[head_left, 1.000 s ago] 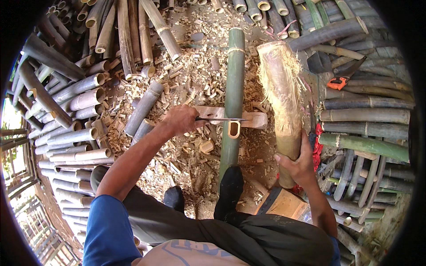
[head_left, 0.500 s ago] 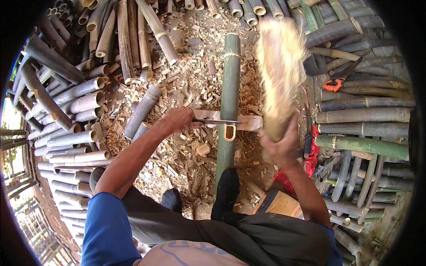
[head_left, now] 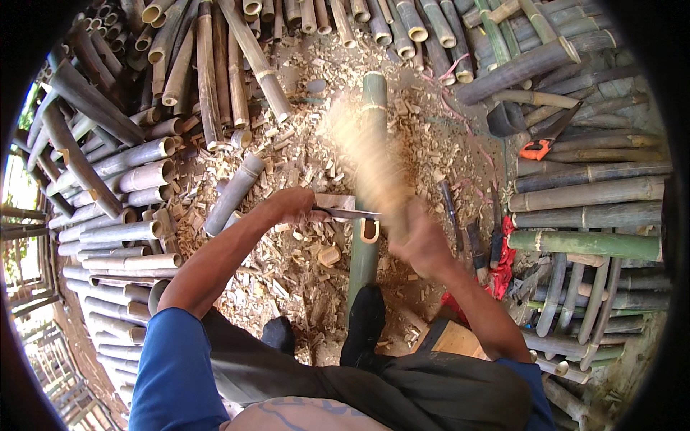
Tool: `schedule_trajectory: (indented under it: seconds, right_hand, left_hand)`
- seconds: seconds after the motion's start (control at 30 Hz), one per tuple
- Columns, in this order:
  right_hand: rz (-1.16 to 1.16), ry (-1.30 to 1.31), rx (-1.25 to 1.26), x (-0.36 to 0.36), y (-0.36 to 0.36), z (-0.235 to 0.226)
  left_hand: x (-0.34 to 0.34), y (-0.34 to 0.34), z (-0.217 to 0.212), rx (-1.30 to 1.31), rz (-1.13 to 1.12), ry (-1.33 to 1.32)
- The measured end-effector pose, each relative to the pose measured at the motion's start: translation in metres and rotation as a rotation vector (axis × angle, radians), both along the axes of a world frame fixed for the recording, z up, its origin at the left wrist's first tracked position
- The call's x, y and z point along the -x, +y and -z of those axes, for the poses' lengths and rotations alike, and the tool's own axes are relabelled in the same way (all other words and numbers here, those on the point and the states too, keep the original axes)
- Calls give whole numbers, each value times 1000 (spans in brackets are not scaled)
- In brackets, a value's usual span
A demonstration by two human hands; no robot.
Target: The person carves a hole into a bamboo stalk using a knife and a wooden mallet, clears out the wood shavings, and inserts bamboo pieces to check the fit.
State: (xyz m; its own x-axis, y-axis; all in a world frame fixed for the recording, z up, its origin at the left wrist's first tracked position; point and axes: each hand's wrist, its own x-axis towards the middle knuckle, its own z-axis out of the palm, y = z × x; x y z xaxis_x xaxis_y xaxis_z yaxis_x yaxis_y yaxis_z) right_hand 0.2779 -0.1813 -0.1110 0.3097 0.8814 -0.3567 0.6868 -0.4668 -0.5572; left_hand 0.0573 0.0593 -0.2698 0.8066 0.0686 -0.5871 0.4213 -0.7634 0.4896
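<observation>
A long green bamboo pole [head_left: 368, 136] lies on the ground in front of me, with a rectangular slot [head_left: 370, 230] cut in it. My left hand [head_left: 293, 206] grips the handle of a flat blade [head_left: 353, 213] set across the pole just above the slot. My right hand [head_left: 419, 244] holds a thick pale wooden mallet [head_left: 368, 167], blurred with motion, right above the blade. A black-shod foot [head_left: 365, 320] presses the near end of the pole.
Wood chips [head_left: 302, 251] cover the ground around the pole. Cut bamboo tubes [head_left: 122, 208] are stacked at left and along the top; long poles [head_left: 586, 194] lie at right. An orange-handled saw [head_left: 548, 140] rests on those poles. A red cloth [head_left: 503, 251] lies beside my right arm.
My right hand swung the mallet from the right side of the pole up and over to the left, down onto the blade. My left hand and the blade stayed put.
</observation>
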Motion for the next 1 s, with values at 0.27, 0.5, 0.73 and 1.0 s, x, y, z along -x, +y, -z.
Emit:
schedule_trajectory:
  seconds: [0.27,0.5,0.73,1.0]
  right_hand:
    - [59,117,-200,-6,11,-63]
    - [-177,210,247,4,-22,4]
    - [504,748,-180,-46,-63,-13]
    - [790,783,-76,-51,-94,8]
  left_hand:
    - [7,-5,-6,356,-180,30]
    - [-17,10,-19,624,-275,396]
    - [-26,-5,-67,-115,41,170]
    - [42,-68,-87,-426,-191,-412]
